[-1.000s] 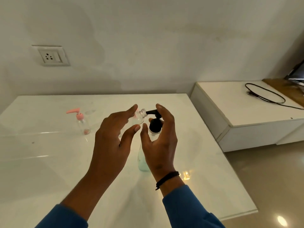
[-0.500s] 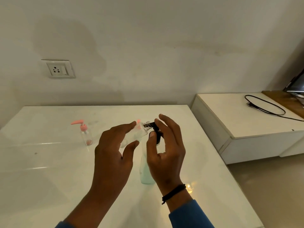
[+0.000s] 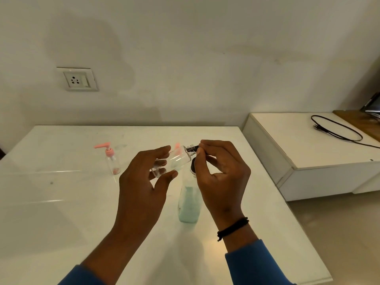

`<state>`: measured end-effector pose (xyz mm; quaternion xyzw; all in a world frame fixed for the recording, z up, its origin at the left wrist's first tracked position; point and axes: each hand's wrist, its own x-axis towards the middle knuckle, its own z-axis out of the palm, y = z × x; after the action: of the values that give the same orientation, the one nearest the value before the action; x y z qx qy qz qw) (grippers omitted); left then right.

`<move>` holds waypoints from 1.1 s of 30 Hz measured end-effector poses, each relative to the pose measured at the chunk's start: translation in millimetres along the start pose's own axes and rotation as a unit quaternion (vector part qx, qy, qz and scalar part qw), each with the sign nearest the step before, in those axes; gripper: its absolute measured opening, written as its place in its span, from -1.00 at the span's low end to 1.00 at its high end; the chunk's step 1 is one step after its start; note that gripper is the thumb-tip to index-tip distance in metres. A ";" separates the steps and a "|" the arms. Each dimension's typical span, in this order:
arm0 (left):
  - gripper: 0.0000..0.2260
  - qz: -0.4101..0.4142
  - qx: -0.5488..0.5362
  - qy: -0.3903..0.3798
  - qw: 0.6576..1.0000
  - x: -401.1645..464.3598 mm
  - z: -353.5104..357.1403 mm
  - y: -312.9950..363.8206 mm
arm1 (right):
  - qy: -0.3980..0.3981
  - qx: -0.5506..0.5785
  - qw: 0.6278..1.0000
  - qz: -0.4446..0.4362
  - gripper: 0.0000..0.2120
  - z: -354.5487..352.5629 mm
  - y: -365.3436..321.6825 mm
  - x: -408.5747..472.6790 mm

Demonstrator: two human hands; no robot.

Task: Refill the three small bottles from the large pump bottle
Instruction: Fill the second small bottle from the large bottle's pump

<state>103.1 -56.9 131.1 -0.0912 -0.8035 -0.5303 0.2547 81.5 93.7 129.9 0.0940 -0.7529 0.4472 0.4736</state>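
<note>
The large pump bottle (image 3: 189, 204) with pale green liquid stands mid-table. My right hand (image 3: 222, 177) curls over its black pump head, fingers on the spout (image 3: 192, 148). My left hand (image 3: 144, 182) holds a small clear bottle (image 3: 174, 161) tilted, its open neck against the spout. Another small bottle with a pink pump (image 3: 112, 159) stands upright to the left. A bit of pink (image 3: 177, 146) shows behind the held bottle; I cannot tell what it is.
The white glossy table (image 3: 61, 202) ends in an edge on the right. Beyond a gap, a lower white cabinet (image 3: 308, 153) carries a black cable (image 3: 337, 130). A wall socket (image 3: 79, 79) sits above the table.
The small bottle has tilted further, its neck now up against the spout. My right fingers have curled down over the pump head. The camera has tipped upward.
</note>
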 end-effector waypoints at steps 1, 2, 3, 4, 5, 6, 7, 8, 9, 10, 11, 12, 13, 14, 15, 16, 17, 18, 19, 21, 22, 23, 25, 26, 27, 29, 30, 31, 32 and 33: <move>-0.63 -0.013 -0.012 0.010 1.000 -1.1 -0.3 1.2 | -0.004 -0.003 1.000 -0.002 -0.91 -0.7 -0.6 1.6; -0.64 -0.023 -0.020 0.018 0.999 -2.2 -0.5 2.2 | -0.007 -0.008 1.000 -0.006 -0.90 -1.3 -1.8 2.9; -0.65 -0.030 -0.027 0.023 0.999 -3.7 -0.5 3.1 | -0.010 -0.013 1.000 -0.011 -0.87 -1.5 -2.9 3.7; -0.65 -0.035 -0.031 0.026 0.999 -4.7 -0.6 3.4 | -0.012 -0.020 1.000 -0.016 -0.84 -1.7 -3.7 4.1; -0.65 -0.038 -0.032 0.028 0.998 -5.3 -0.6 3.5 | -0.014 -0.026 0.999 -0.021 -0.83 -1.5 -4.2 3.9; -0.65 -0.041 -0.032 0.029 0.998 -6.0 -0.8 3.3 | -0.015 -0.033 0.999 -0.026 -0.82 -1.4 -4.6 3.3; -0.65 -0.043 -0.032 0.028 0.998 -6.5 -0.8 3.1 | -0.016 -0.040 0.999 -0.031 -0.83 -1.5 -4.4 2.4; -0.64 -0.044 -0.034 0.028 0.998 -7.1 -1.3 3.1 | -0.017 -0.046 0.998 -0.034 -0.85 -1.3 -4.4 1.6; -0.64 -0.044 -0.037 0.027 0.998 -7.7 -2.1 3.2 | -0.017 -0.050 0.998 -0.037 -0.87 -1.2 -4.0 1.0; -0.63 -0.042 -0.040 0.025 0.998 -8.0 -2.5 3.2 | -0.017 -0.051 0.998 -0.039 -0.89 -1.3 -3.4 0.7; -0.63 -0.040 -0.042 0.022 0.998 -8.7 -3.7 2.9 | -0.017 -0.050 0.998 -0.041 -0.89 -1.5 -2.8 0.3; -0.63 -0.037 -0.042 0.019 0.998 -9.3 -4.9 2.6 | -0.017 -0.048 0.998 -0.043 -0.89 -1.9 -2.2 0.1; -0.62 -0.036 -0.040 0.015 0.998 -9.9 -6.3 2.1 | -0.017 -0.045 0.998 -0.043 -0.88 -2.1 -1.5 -0.3; -0.62 -0.038 -0.038 0.011 0.999 -10.5 -7.9 1.5 | -0.016 -0.042 0.998 -0.041 -0.88 -2.4 -1.4 -0.8; -0.61 -0.042 -0.034 0.007 0.999 -10.7 -9.2 1.0 | -0.015 -0.040 0.998 -0.038 -0.88 -2.4 -1.2 -1.3; -0.60 -0.047 -0.033 0.006 0.998 -11.0 -10.3 0.5 | -0.013 -0.038 0.999 -0.036 -0.88 -2.2 -1.3 -1.6; -0.61 -0.054 -0.035 0.007 0.998 -11.2 -11.0 0.3 | -0.010 -0.038 0.999 -0.036 -0.87 -1.8 -1.4 -1.6; -0.61 -0.063 -0.041 0.010 0.997 -11.4 -11.3 0.0 | -0.008 -0.038 0.999 -0.037 -0.87 -1.5 -1.4 -1.5; -0.62 -0.074 -0.050 0.014 0.996 -11.5 -11.2 -0.3 | -0.005 -0.038 0.999 -0.039 -0.86 -1.1 -0.9 -1.6; -0.63 -0.090 -0.062 0.021 0.994 -11.4 -10.9 -1.7 | 0.002 -0.040 0.998 -0.038 -0.88 -0.2 0.0 -2.9; -0.63 -0.094 -0.068 0.023 0.993 -11.9 -10.7 -2.8 | 0.005 -0.040 0.999 -0.036 -0.89 0.3 0.6 -4.5; -0.63 -0.097 -0.073 0.024 0.992 -12.5 -10.9 -3.9 | 0.009 -0.039 0.999 -0.033 -0.90 1.2 1.1 -6.4; -0.63 -0.097 -0.073 0.028 0.992 -13.7 -10.8 -6.1 | 0.019 -0.030 0.999 -0.024 -0.89 3.9 2.2 -11.0; -0.63 -0.095 -0.070 0.030 0.993 -14.5 -10.4 -6.4 | 0.023 -0.025 0.999 -0.020 -0.88 4.9 2.5 -13.0; -0.64 -0.094 -0.070 0.031 0.993 -15.4 -10.0 -6.2 | 0.026 -0.022 0.999 -0.017 -0.87 5.6 2.9 -14.6; -0.63 -0.094 -0.076 0.034 0.992 -16.9 -9.4 -4.7 | 0.028 -0.022 0.999 -0.014 -0.85 5.8 2.5 -14.8; -0.63 -0.091 -0.079 0.034 0.992 -17.5 -9.3 -3.8 | 0.027 -0.027 0.999 -0.015 -0.85 5.2 1.8 -13.3; -0.62 -0.086 -0.079 0.032 0.993 -18.2 -9.4 -3.0 | 0.026 -0.034 0.999 -0.018 -0.84 4.4 0.8 -11.0; -0.61 -0.082 -0.080 0.030 0.993 -18.8 -9.8 -2.6 | 0.024 -0.041 0.999 -0.023 -0.83 3.7 -0.7 -8.3; -0.61 -0.078 -0.081 0.027 0.993 -19.3 -10.1 -2.4 | 0.023 -0.050 0.998 -0.029 -0.83 3.0 -2.0 -5.8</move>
<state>121.8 -64.5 122.5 -0.0345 -0.7552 -0.6145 0.2255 83.8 88.6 126.0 0.0818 -0.7600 0.3971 0.5080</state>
